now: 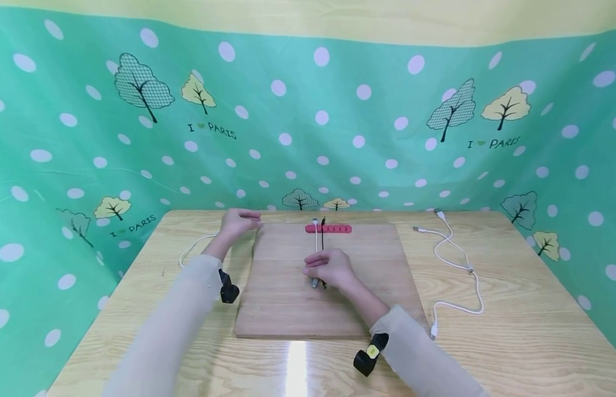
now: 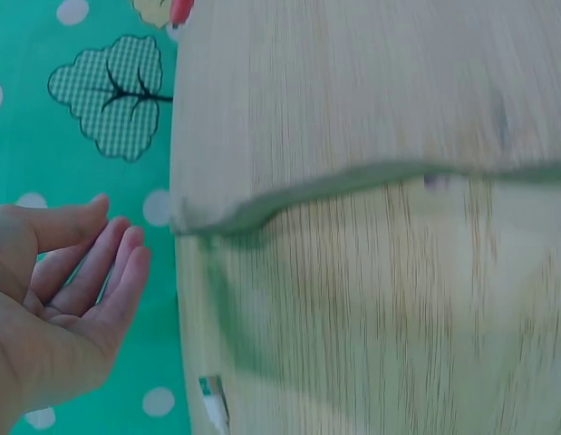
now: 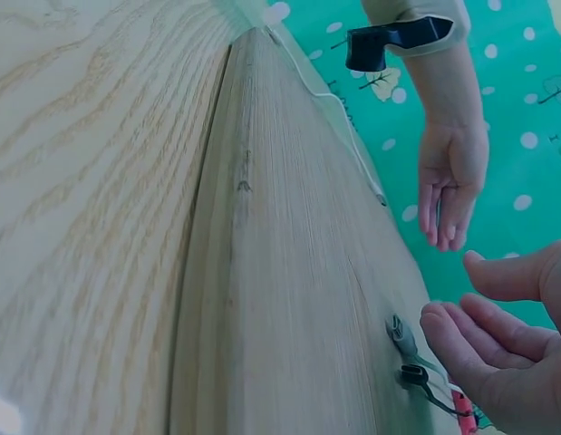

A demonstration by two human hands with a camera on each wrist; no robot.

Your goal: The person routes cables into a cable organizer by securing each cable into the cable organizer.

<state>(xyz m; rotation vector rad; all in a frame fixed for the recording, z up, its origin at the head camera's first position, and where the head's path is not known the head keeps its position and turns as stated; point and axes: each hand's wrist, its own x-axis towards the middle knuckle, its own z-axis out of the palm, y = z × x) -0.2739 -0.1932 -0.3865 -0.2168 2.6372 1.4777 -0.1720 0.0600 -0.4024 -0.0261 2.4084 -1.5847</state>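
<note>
Presently | left hand [image 1: 236,223]: fingers relaxed | right hand [image 1: 333,267]: thumb, fingers parted, seemingly above cables [image 1: 315,283]

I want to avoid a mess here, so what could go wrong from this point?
The right hand is close to the white cable and black cable, and might drag them out of place at the holder. The plug near the table's far edge could slip off if the left hand brushes it. The loose cable right of the board lies in bends and may tangle if pulled.
</note>
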